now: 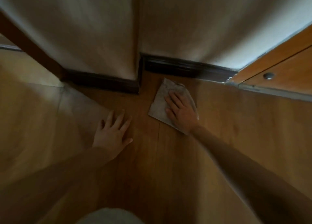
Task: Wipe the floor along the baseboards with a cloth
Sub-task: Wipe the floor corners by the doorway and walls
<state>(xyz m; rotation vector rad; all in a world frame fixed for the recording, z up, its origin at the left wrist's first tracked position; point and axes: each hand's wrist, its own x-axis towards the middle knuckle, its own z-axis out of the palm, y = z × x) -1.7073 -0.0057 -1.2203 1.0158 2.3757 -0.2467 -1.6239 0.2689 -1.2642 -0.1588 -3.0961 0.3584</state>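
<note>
Floor (168,164): brown wooden boards fill the lower part of the view; at the left they meet a paler, tiled surface.
Walls (84,29): pale, forming a stepped corner in the middle of the view.
Baseboards (182,67): dark strips along the foot of the walls; the left one stands nearer to the person, the right one is set further back.
Door (278,63): orange-brown wood at the right, with a small round metal piece (268,75) on it and a grey threshold strip below.
Cloth (162,104): grey and folded flat, it lies on the floor near the right baseboard, in front of the step in the wall, its far corner just short of the baseboard.
Right hand (179,110): it lies on top of the cloth with the fingers straight and spread, palm down, pressing it onto the boards; the cloth shows beyond the fingertips and on the left of the hand.
Left hand (113,132): flat on the bare floor, fingers wide, holding nothing, well apart from the cloth.
</note>
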